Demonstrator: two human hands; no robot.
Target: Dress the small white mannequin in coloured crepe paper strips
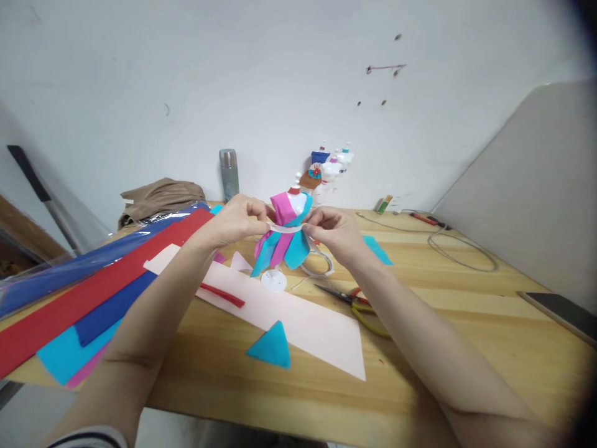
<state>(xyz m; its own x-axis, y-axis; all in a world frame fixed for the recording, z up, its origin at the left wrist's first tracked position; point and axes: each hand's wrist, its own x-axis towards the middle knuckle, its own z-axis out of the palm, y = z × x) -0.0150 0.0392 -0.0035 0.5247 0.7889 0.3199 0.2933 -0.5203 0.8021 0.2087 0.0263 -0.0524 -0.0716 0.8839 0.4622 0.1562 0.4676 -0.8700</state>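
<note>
Not legible in this view: any text, label, brand, number or sign. On the flask [229, 177]: faint marking on the body, too blurred to read. On the small green item [385, 204] by the wall [280, 93]: colour bands visible, any lettering too small to make out. On the pale tag [127, 201] at the brown cloth [161, 198]: likewise too small to read.

Dress form [282, 246] on the desk [321, 401], other dress forms [331, 169] behind it at the back edge, flask [229, 175] left of them, sheets [112, 274] along the left edge, scrap [271, 347] near the front edge, scissors [345, 295] right of the dress form, phone [562, 311] toward the right edge
</note>
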